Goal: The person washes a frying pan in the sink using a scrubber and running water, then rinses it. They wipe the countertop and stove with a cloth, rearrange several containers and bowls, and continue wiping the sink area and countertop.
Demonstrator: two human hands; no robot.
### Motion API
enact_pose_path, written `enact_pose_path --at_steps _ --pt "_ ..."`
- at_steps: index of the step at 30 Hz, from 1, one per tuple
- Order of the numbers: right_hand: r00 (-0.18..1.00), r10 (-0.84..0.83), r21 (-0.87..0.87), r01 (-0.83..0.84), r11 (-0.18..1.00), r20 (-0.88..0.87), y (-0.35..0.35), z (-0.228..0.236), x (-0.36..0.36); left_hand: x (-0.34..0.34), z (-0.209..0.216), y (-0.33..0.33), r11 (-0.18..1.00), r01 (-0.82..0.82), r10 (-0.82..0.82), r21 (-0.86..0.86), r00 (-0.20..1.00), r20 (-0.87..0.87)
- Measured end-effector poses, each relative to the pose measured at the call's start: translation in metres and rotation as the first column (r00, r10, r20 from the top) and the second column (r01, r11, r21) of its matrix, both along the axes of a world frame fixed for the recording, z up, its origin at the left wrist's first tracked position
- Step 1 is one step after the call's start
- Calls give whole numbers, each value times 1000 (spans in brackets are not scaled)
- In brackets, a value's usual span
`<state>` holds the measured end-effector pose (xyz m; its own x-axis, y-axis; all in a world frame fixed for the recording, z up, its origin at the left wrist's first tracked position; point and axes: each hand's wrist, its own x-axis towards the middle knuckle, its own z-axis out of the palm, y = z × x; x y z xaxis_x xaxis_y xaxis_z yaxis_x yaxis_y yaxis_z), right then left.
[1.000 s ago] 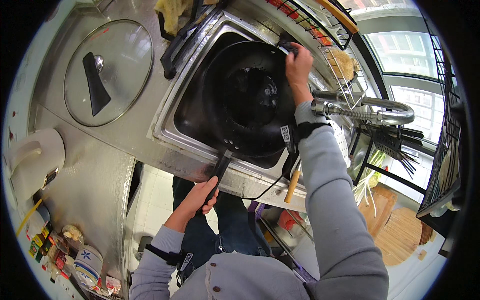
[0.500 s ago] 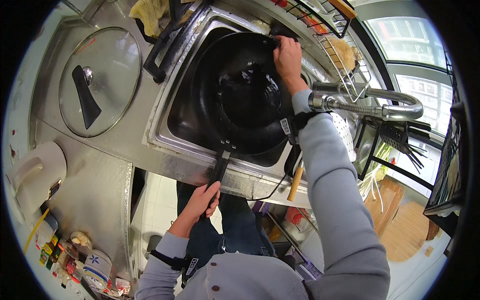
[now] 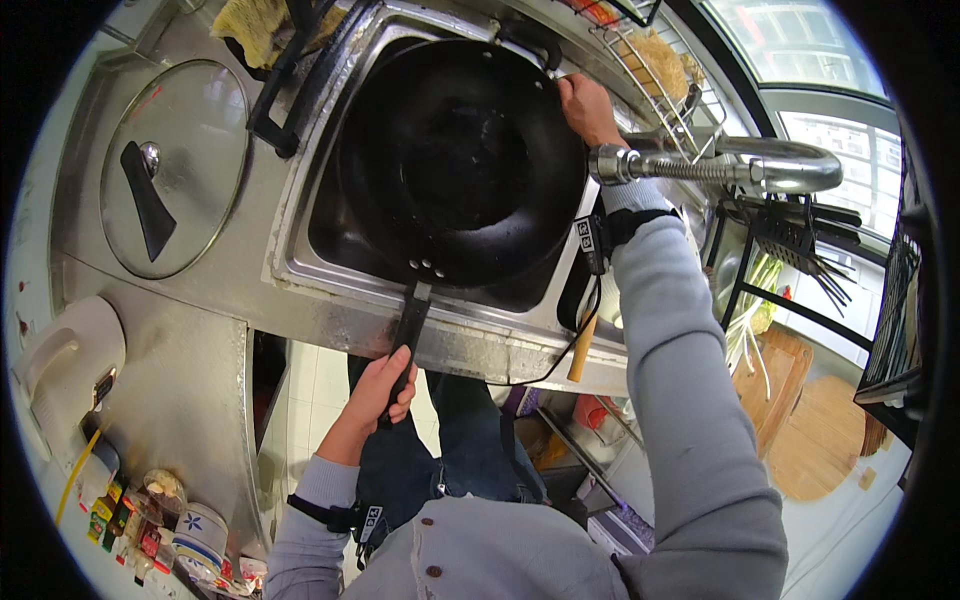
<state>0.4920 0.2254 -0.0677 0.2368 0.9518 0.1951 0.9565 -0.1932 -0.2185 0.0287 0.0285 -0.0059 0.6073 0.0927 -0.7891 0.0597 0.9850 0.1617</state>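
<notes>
We look steeply down from head-worn fisheye, close above pan [image 3: 462,165] and sink [image 3: 328,235]; our torso [image 3: 500,550] at lower edge, window [image 3: 800,45] bending along upper right.

One left hand [image 3: 384,387] at eight o'clock, one right hand [image 3: 592,110] at one, one wok [image 3: 462,168] at twelve, one tap [image 3: 798,182] at two, two boards [image 3: 820,440] at four.

Semi-gloss metal wok [image 3: 463,165], polished metal faucet [image 3: 745,172], smooth glass lid [image 3: 190,165], matt cloth sleeve [image 3: 680,340]

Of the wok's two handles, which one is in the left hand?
The long straight handle on the near side; the short curved handle is opposite.
</notes>
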Motion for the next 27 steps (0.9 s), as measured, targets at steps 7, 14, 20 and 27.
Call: enact_pose_path --at_steps 7,14,20,27 --pt "991 92 100 -102 990 101 -98 4 -22 6 4 1 998 48 -47 28 998 -40" --pt "986 33 90 -48 995 162 -1 4 -22 5 5 2 992 124 -123 23 992 -10" --pt "993 -64 -105 54 993 -97 -4 24 -24 9 3 1 990 137 -136 44 990 -34" --pt "987 -143 -38 141 989 -71 -8 10 -18 11 3 -6 998 25 -21 61 998 -67"
